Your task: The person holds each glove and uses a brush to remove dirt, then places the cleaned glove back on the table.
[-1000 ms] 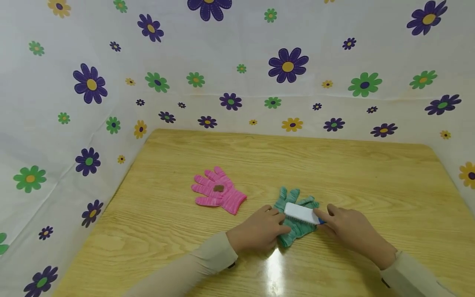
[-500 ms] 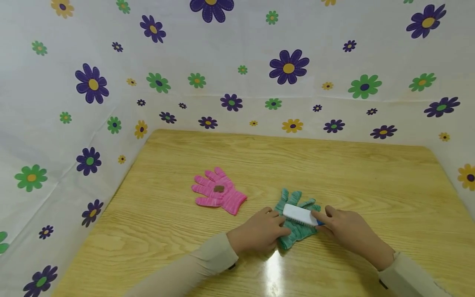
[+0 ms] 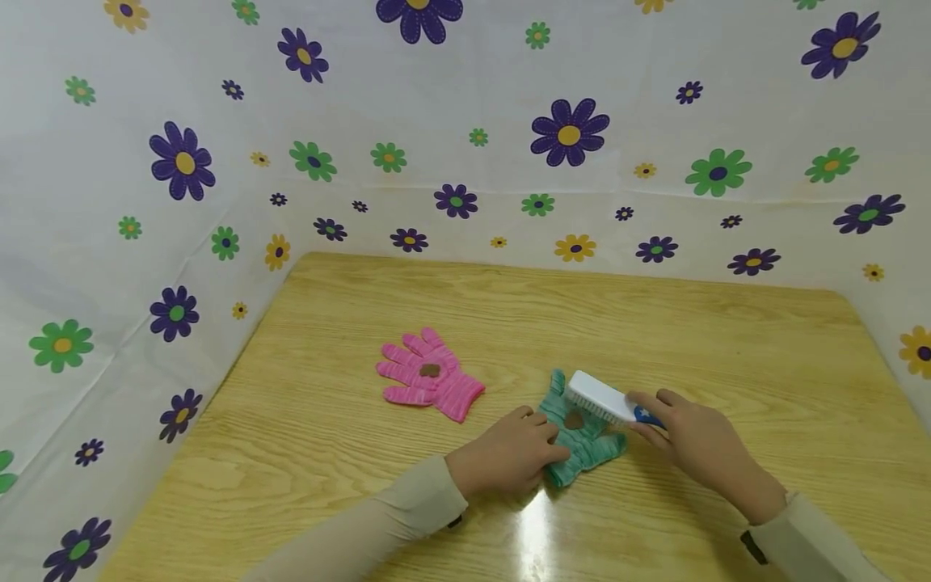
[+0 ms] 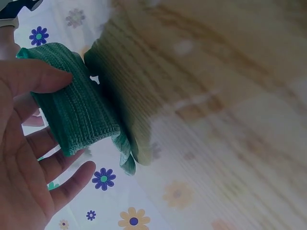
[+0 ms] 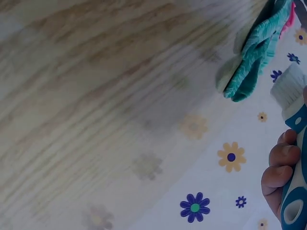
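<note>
A teal knit glove (image 3: 592, 453) lies on the table with a brown patch (image 3: 574, 421) on it. My left hand (image 3: 505, 454) holds it at its left edge; in the left wrist view the thumb (image 4: 45, 78) lies over the ribbed cuff (image 4: 81, 108), with fingers behind it. My right hand (image 3: 701, 449) grips the blue-and-white handle of a scrub brush (image 3: 600, 396). Its white head is tilted just above the glove's fingers, bristles downward, and hides part of them. In the right wrist view the bristles (image 5: 289, 91) look apart from the glove.
Left of the teal glove, a pink knit glove (image 3: 458, 394) lies flat, bearing a brown patch (image 3: 430, 370) too. The wood-grain table (image 3: 327, 339) meets flower-printed white sheeting (image 3: 494, 81) at its back and left edges.
My right hand has lifted the brush off the teal glove and shifted it slightly up and right, baring the brown patch. The left hand keeps its place.
</note>
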`<state>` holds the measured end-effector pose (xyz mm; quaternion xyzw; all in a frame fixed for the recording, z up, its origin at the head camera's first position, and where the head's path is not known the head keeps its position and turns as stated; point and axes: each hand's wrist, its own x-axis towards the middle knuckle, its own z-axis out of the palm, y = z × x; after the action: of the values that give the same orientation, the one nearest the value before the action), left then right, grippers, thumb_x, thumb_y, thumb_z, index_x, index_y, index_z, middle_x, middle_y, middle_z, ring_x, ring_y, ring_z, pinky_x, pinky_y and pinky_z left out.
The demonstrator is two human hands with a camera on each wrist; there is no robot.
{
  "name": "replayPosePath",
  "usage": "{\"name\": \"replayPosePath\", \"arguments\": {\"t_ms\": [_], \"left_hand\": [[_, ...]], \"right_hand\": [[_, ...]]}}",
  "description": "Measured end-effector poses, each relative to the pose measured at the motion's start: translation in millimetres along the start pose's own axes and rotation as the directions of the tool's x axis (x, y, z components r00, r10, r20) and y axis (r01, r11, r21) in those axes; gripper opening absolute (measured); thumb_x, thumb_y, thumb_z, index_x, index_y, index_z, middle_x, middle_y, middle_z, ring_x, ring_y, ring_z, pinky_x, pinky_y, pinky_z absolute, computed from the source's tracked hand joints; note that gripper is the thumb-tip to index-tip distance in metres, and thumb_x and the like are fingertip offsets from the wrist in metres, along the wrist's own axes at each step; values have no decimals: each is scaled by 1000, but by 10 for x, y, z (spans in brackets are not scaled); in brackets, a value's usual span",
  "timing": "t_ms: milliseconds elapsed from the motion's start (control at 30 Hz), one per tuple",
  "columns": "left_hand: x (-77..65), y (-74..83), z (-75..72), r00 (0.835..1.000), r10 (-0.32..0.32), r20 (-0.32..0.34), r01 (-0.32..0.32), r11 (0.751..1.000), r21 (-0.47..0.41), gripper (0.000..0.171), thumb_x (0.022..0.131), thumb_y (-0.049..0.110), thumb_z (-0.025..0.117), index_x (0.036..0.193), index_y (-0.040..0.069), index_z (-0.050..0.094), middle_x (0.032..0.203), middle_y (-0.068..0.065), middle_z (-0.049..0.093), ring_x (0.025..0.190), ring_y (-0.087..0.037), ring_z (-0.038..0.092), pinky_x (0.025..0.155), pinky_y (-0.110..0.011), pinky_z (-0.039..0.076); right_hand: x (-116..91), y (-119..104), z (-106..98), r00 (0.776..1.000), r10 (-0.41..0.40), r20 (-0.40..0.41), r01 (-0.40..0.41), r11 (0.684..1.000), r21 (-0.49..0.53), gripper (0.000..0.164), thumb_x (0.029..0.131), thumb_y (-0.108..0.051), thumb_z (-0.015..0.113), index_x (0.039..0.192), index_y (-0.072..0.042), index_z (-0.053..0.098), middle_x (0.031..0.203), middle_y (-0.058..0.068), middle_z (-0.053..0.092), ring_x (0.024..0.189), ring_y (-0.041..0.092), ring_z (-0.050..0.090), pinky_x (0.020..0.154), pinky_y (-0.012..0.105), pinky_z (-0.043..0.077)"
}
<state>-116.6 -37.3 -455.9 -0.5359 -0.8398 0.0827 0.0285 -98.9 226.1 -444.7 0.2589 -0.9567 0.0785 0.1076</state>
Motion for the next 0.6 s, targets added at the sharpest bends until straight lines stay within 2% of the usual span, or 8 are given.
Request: {"name": "replayPosePath", "arguments": {"t_ms": [67,200,267,333,433,600], "left_hand": [[3,-1,3,1000,-1,3,1,1000,-3,22,86,21,57,104,31,64,92,9,62,91,-10,59,81,-28,45],[8,-6,1,1000,-8,25,8,1000,-12,24,86,22,57,107,31,64,94,9,61,92,-10,58,82,-28,45],[8,-8,-4,999,-9,33,9,1000,-14,23,87,23,57,108,31,64,95,8,61,93,-10,58,83,-28,45],[7,-9,-10,999,-8,38,9,1000,-18,22,87,24,58,107,31,64,95,8,62,93,-10,58,83,-28,45],[6,-8,-9,999,-8,39,8,1000,-19,20,87,24,58,104,30,64,94,9,62,92,-10,58,82,-28,45],[6,-4,8,1000,-12,29,12,1000,-12,17,86,24,58,101,30,64,93,10,61,90,-10,58,80,-27,44]], "right_hand": [[-7,-14,-8,1000,-28,-5,28,999,-16,37,75,-27,75,109,-18,63,73,-1,52,49,0,32,43,14,27],[-29,-38,13,987,-162,2,162,985,-55,38,73,-29,77,108,-18,67,71,-3,47,49,-2,27,44,11,23],[-31,-37,22,979,-202,0,201,976,-81,39,72,-30,79,107,-18,68,70,-2,47,48,-2,27,43,11,22],[-28,-22,20,982,-191,-6,189,976,-107,40,71,-30,79,107,-18,67,69,-2,46,48,-1,28,43,12,22],[-6,20,-2,991,-129,-23,125,985,-118,39,71,-28,79,105,-18,65,68,0,47,46,1,28,42,14,23],[27,38,-51,996,-75,-40,71,993,-97,37,71,-28,79,104,-17,64,68,0,49,46,1,29,42,13,23]]}}
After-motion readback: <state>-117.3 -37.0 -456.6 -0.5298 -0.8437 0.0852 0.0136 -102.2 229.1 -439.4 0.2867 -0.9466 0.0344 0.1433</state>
